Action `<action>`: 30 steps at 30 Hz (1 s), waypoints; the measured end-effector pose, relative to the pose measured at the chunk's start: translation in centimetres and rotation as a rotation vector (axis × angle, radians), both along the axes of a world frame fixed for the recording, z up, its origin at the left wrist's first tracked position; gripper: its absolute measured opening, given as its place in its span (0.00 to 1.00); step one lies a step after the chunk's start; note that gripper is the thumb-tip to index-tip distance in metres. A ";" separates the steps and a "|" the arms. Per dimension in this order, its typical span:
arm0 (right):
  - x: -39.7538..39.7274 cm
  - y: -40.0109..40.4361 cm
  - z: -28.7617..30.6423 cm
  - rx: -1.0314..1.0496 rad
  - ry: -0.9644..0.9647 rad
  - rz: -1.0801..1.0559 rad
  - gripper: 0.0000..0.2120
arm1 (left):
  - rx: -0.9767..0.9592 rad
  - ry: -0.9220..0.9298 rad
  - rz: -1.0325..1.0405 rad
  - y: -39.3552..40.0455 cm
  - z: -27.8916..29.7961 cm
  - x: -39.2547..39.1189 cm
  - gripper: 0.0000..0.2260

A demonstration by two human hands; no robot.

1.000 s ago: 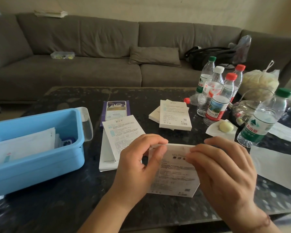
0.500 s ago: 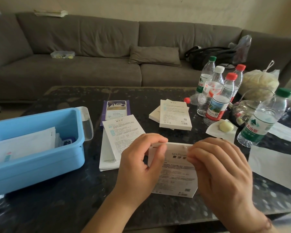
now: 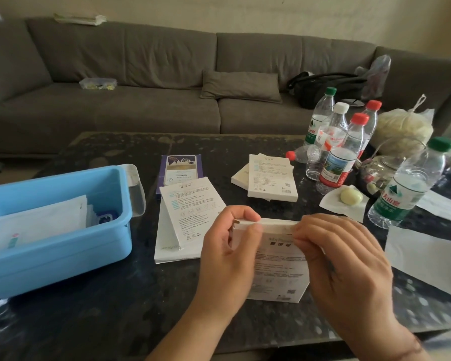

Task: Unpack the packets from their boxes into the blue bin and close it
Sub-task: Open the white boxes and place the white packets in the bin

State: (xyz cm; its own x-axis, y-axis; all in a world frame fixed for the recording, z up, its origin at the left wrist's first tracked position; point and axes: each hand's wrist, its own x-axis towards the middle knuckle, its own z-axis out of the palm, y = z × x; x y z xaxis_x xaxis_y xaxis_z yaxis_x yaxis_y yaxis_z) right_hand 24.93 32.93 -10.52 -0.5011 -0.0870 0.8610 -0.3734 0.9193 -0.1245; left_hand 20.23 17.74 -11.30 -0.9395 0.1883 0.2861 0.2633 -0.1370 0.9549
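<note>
A flat white box (image 3: 276, 269) with printed text stands tilted in front of me above the dark table. My left hand (image 3: 229, 259) grips its upper left corner, thumb and fingers pinching the top flap, which is lifted a little. My right hand (image 3: 341, 267) pinches the top edge on the right side. The blue bin (image 3: 63, 259) sits at the left, open, with white packets (image 3: 37, 222) inside. Two more white boxes (image 3: 185, 220) lie stacked beside the bin, a purple box (image 3: 179, 169) behind them, and another white pair (image 3: 270, 178) farther back.
Several water bottles (image 3: 341, 157) stand at the right, with one more bottle (image 3: 406, 186), a glass teapot (image 3: 380, 173), a bag (image 3: 404, 128) and white papers (image 3: 427, 256). A clear lid (image 3: 136, 191) leans behind the bin. A grey sofa (image 3: 141, 74) runs along the back.
Both hands raised the white box slightly and tilted it up, and the top flap at the left corner has started to lift open.
</note>
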 end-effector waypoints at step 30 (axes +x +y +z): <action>1.2 -0.7 -0.8 0.201 -0.012 -0.123 0.03 | -0.274 0.266 0.095 0.3 -0.8 -0.6 0.07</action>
State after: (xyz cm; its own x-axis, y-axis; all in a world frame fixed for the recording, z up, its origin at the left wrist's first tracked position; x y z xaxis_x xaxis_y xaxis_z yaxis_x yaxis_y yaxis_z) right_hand 26.15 32.19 -11.28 -0.5285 -0.1938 0.8265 -0.2565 0.9646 0.0622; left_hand 19.60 18.00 -12.06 -0.8562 0.2072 0.4732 0.5059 0.1508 0.8493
